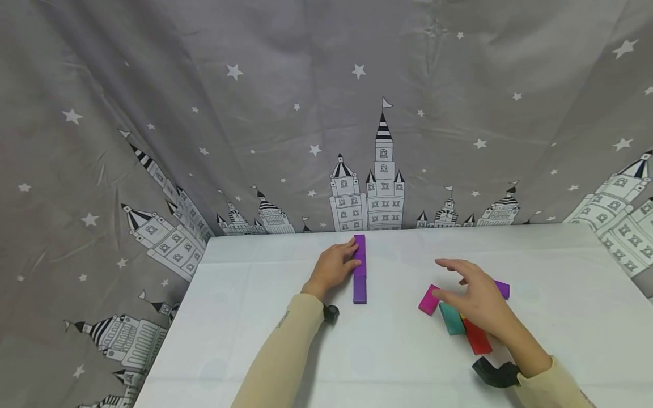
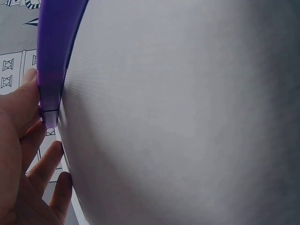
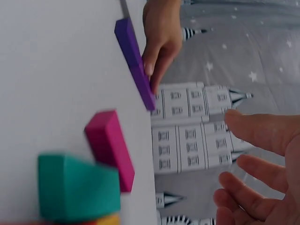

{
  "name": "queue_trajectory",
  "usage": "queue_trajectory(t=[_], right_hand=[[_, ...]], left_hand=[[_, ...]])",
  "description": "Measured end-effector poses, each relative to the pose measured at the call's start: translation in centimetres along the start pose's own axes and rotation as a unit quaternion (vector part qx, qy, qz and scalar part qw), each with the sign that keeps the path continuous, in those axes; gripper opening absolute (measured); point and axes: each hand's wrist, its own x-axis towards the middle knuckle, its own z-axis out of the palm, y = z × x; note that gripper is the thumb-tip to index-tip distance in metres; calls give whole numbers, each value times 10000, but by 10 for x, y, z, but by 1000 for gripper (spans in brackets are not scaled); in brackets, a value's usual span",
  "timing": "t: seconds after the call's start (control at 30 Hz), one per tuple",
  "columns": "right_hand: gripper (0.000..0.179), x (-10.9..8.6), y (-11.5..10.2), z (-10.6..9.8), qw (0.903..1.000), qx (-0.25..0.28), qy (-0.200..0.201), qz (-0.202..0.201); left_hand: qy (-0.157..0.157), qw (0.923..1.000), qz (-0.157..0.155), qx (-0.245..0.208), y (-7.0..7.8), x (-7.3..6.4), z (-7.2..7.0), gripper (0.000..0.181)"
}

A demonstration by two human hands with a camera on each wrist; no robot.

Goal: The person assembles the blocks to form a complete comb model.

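Head view, centre: two smooth, rectangular purple blocks (image 1: 360, 273), end to end, touched by the half-spread left hand (image 1: 331, 268); right hand (image 1: 482, 300) spread, empty.

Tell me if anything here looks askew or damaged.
No damage shows. The magenta block, teal block and red block lie at mixed angles by the right hand, unlike the straight purple row at the left hand.

We note grey backdrop cloth (image 1: 326, 34) behind & at both sides of white tabletop (image 1: 398, 351); some creases vis. Print: white stars (image 1: 359, 71) scattered, b/w castles (image 1: 347, 198) mostly lower down. We log pennants (image 1: 387, 103) atop sev. towers (image 1: 384, 161), some roofs (image 1: 383, 130) w/ dark stripes.
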Motion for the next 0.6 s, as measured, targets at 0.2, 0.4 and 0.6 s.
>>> queue_trajectory(t=[0.2, 0.4, 0.6], right_hand=[[64, -16, 17, -11, 9996, -163, 39, 223], [54, -29, 36, -13, 9994, -294, 19, 165], [43, -35, 48, -9, 9985, -472, -188, 206]], left_hand=[[-21, 9999, -77, 62, 0, -1, 0, 53], [-23, 9999, -99, 73, 0, -2, 0, 54], [-52, 9999, -126, 2, 1, -3, 0, 53]])
